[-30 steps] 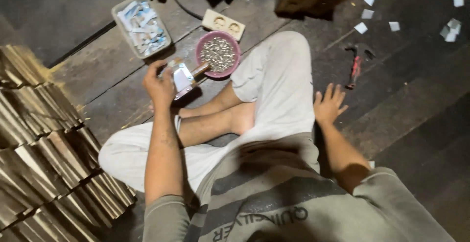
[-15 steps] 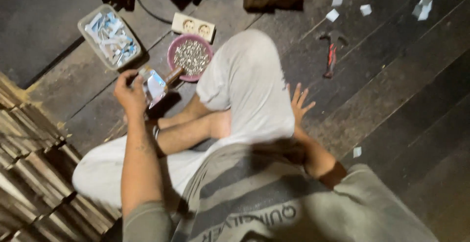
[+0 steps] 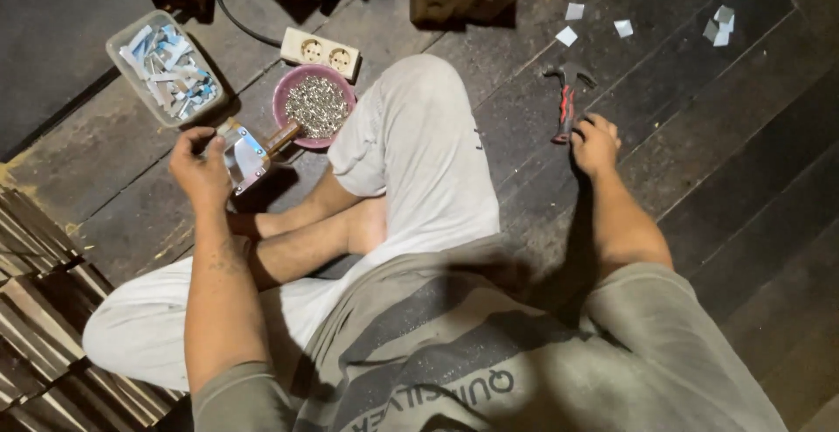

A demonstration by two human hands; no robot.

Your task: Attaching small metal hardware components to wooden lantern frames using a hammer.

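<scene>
Our left hand (image 3: 203,170) grips one small wooden piece with a shiny plate (image 3: 246,158), partly hidden by our fingers, beside one pink bowl (image 3: 288,91) of tiny metal bits. Our right hand (image 3: 594,144) rests on one hammer (image 3: 565,104); we cannot tell whether it grips.

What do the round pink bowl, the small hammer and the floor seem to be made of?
Round pink bowl: probably plastic, given its smooth, uniform colour. Small hammer: dark head, apparently metal; red-and-black grip, likely rubber or plastic. Floor: dark wooden planks, with visible grain and seams.
</scene>
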